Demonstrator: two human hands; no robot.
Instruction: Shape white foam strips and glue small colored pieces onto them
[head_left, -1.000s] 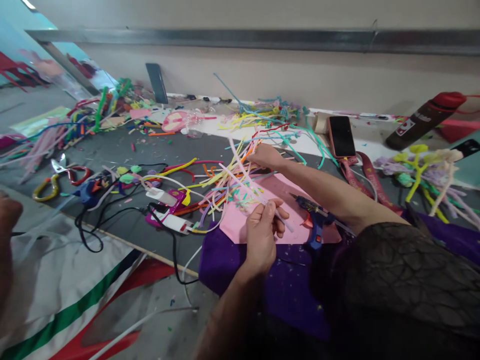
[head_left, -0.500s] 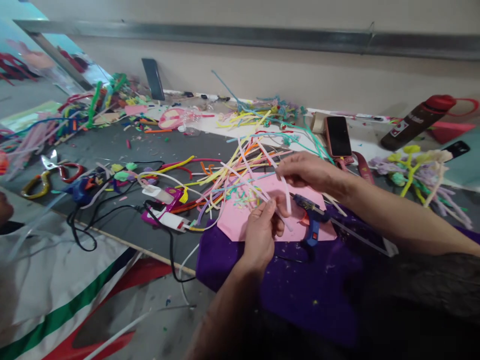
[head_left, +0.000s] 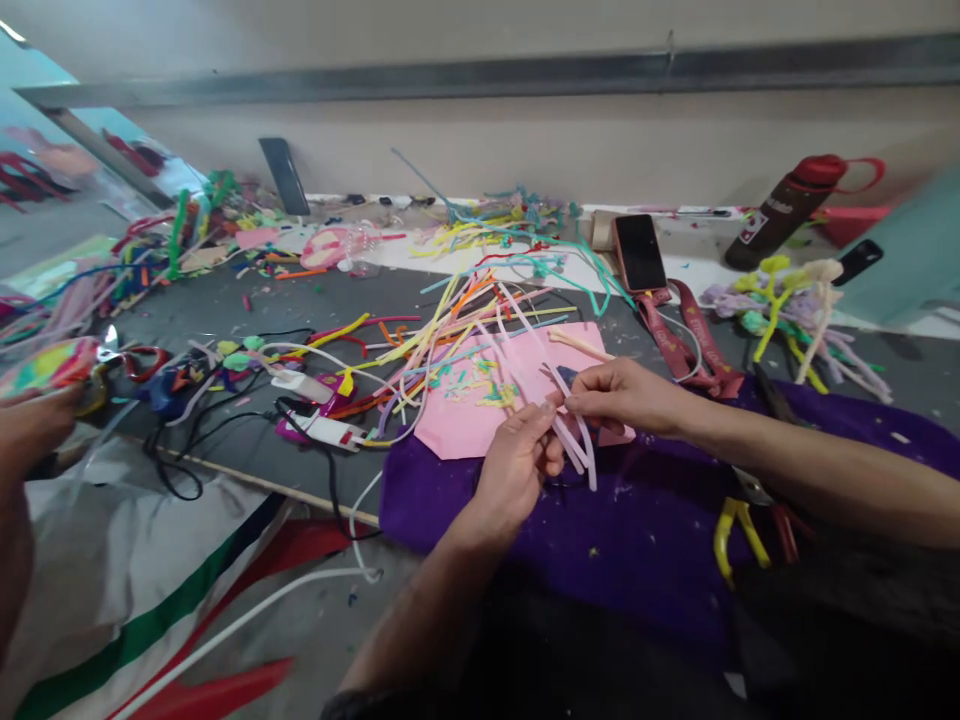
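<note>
My left hand [head_left: 517, 460] pinches a bundle of pale lilac and white pipe cleaners [head_left: 574, 445] near their lower ends, above a purple cloth [head_left: 637, 530]. My right hand [head_left: 619, 395] meets it from the right and grips the same strands with thumb and fingertips. The strands run up and left over a pink foam sheet [head_left: 465, 415] into a loose heap of coloured pipe cleaners [head_left: 457, 320].
Yellow-handled pliers [head_left: 731, 525] lie on the cloth at right. A phone [head_left: 639, 252], red lanyard [head_left: 686, 340], brown bottle [head_left: 787, 205] and a pipe-cleaner flower bunch [head_left: 795, 310] sit behind. Black cables and a pink-white device [head_left: 319, 425] lie left. Another person's hand [head_left: 34, 425] holds a colourful object at the left edge.
My right hand came back from the far heap with a pale strand and joined my left hand. The view shifted left, and the other person's hand rose into sight.
</note>
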